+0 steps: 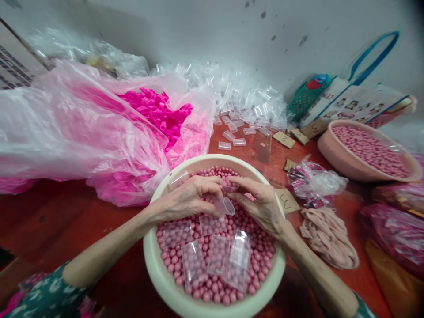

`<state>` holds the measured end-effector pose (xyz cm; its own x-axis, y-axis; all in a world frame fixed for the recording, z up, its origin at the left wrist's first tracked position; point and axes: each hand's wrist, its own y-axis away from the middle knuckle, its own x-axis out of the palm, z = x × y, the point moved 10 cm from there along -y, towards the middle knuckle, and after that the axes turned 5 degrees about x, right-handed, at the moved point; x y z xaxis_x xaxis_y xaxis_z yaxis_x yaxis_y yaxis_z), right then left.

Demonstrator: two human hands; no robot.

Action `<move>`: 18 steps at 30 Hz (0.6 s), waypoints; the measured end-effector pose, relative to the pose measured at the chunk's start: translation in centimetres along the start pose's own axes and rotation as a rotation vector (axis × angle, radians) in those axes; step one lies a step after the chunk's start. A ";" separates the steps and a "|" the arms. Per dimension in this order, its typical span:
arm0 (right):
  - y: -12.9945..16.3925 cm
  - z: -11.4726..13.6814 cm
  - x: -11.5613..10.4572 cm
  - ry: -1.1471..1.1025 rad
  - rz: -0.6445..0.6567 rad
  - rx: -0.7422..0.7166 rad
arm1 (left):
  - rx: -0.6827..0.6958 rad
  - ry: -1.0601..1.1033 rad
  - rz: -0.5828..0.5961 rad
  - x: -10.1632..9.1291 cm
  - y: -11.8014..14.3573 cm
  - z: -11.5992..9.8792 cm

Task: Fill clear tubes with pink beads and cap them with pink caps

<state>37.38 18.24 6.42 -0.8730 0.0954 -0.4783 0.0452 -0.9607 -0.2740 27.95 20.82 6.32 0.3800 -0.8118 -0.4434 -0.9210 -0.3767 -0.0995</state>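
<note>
Pink round beads (212, 265), smooth and glossy, fill a cream plastic basin (165, 282) on the red table (66, 216). Both hands meet over the basin's far half. Left hand (188, 198) has its fingers curled, pinching a small clear plastic tube (223, 205), which lies tilted with its open mouth to the right. Right hand (261, 203) has its fingers bent in toward the tube mouth, tips close together; can't tell if a bead is between them. Several flat clear rectangular lids or trays (215, 256) lie on the beads in the near half. Left of the basin: crinkled translucent pink bag (82, 128) of hot-pink caps (155, 108). Behind: heap of clear tubes (238, 97). Right: second pinkish bowl (344, 163) of beads, cardboard tags (286, 201), pile of pale pink strips (327, 236).
</note>
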 end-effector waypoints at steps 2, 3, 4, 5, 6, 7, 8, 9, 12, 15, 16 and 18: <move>0.0 0.3 -0.1 0.045 -0.015 -0.018 | -0.002 0.019 0.009 0.1 0.1 0.1; 0.0 0.3 0.0 0.066 -0.014 -0.018 | -0.002 0.019 0.012 0.1 0.1 0.1; -0.1 0.3 0.1 0.080 -0.005 -0.021 | 0.000 0.016 0.014 0.1 0.1 0.0; -0.1 0.2 0.3 0.089 0.009 -0.024 | 0.004 0.009 0.018 0.1 0.1 0.0; -0.1 0.2 0.5 0.089 0.022 -0.028 | 0.009 0.001 0.024 0.2 0.1 -0.1; -0.2 0.1 0.6 0.080 0.032 -0.026 | 0.017 -0.008 0.028 0.2 0.1 -0.1; -0.3 -0.1 0.6 0.066 0.029 -0.018 | 0.024 -0.021 0.026 0.1 0.1 -0.2; -0.3 -0.2 0.4 0.051 0.016 -0.006 | 0.028 -0.035 0.016 -0.1 0.1 -0.2; -0.4 -0.8 0.3 0.007 0.007 0.026 | 0.001 -0.055 -0.040 -0.8 0.2 0.5; -0.3 -1.4 -0.3 -0.011 -0.036 0.077 | -0.080 -0.023 -0.116 -1.7 0.8 1.7; -0.2 -1.6 -0.5 -0.022 -0.054 0.096 | -0.109 -0.029 -0.145 -2.0 1.0 2.0; -0.1 -2.1 -0.8 -0.068 -0.089 0.126 | -0.146 -0.131 -0.190 -2.5 1.6 2.2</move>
<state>39.14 18.81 5.08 -0.9020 0.1681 -0.3976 -0.0918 -0.9747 -0.2037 25.36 23.20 5.28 0.5215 -0.6594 -0.5414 -0.8086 -0.5846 -0.0669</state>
